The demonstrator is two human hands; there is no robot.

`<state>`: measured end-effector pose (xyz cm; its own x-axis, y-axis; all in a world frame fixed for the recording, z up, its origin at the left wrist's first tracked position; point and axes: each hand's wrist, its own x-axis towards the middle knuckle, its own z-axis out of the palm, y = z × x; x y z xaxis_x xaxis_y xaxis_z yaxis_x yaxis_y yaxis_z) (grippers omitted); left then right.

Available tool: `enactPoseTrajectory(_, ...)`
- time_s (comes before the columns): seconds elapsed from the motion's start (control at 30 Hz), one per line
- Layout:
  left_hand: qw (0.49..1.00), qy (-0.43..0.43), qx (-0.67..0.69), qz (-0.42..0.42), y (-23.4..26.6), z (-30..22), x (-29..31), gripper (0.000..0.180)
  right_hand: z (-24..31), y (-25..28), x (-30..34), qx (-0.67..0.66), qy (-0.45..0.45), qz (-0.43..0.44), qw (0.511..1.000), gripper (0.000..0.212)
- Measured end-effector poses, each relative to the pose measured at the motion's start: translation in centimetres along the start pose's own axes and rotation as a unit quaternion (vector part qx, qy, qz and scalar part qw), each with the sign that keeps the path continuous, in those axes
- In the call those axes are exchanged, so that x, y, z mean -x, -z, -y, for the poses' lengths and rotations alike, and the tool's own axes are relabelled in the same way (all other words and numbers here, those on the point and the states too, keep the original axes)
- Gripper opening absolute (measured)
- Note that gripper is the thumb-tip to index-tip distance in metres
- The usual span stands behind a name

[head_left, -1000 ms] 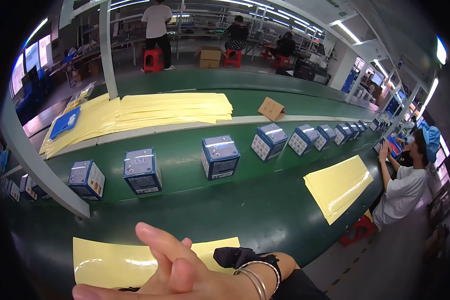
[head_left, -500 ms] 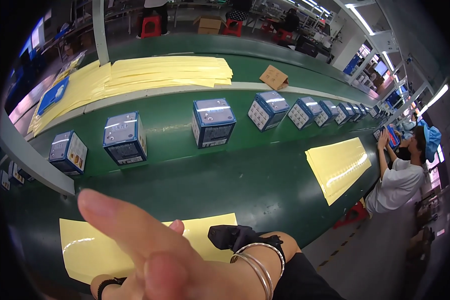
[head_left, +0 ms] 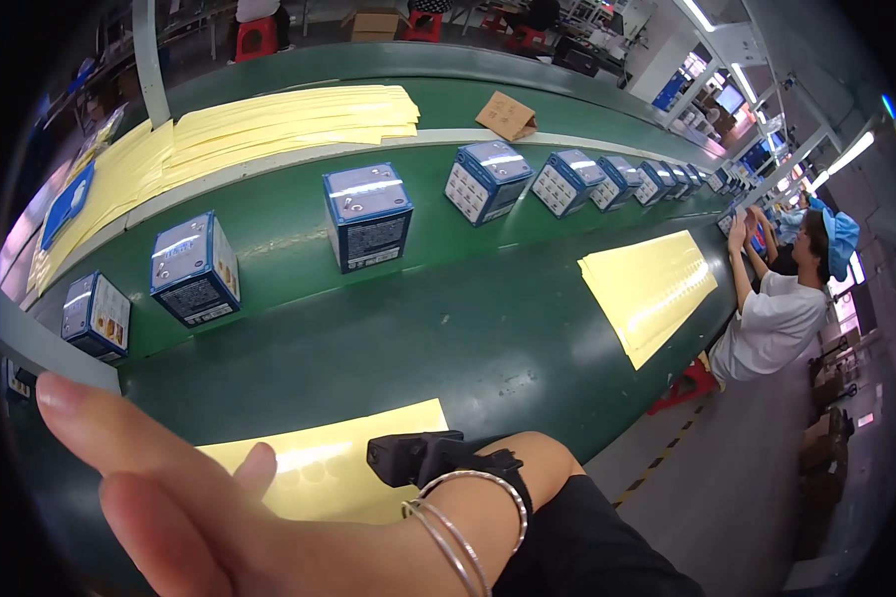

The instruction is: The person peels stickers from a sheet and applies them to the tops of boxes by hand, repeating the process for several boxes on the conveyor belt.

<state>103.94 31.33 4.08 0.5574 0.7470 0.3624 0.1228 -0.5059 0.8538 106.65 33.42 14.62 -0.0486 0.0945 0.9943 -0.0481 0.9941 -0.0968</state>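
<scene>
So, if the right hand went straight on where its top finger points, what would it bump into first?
Probably the pale post at the left: the right hand points toward its lower part. The real gap between them is unclear from this one view.

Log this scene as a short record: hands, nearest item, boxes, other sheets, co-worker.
left hand: not in view
right hand: open, nothing visibly held; contact with the sheet unclear
nearest item: yellow sheet, partly hidden by the right hand and black wrist device
boxes: row of blue boxes on a green strip
other sheets: yellow stack at right; long yellow pile beyond the boxes
co-worker: far right, wearing a blue cap
</scene>
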Motion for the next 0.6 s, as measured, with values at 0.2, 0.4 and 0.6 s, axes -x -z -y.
enactPoseTrajectory(0.2, 0.999, -0.03, -0.003, 0.033, -1.4, 0.2, -1.8, 0.069, 0.0, 1.8, -0.2, 0.04, 0.036, 0.024, 0.998, 0.04)
enactPoseTrajectory(0.4, 0.997, -0.041, -0.03, 0.057, -1.7, -0.3, -2.4, 0.067, 0.2, 2.7, -1.3, 0.056, 0.072, 0.029, 0.995, 0.04)
enactPoseTrajectory(0.6, 0.99, -0.048, -0.108, 0.078, 0.1, -2.2, -1.1, 0.065, 5.4, 3.6, -0.4, -0.074, -0.008, -0.084, 0.994, 0.029)
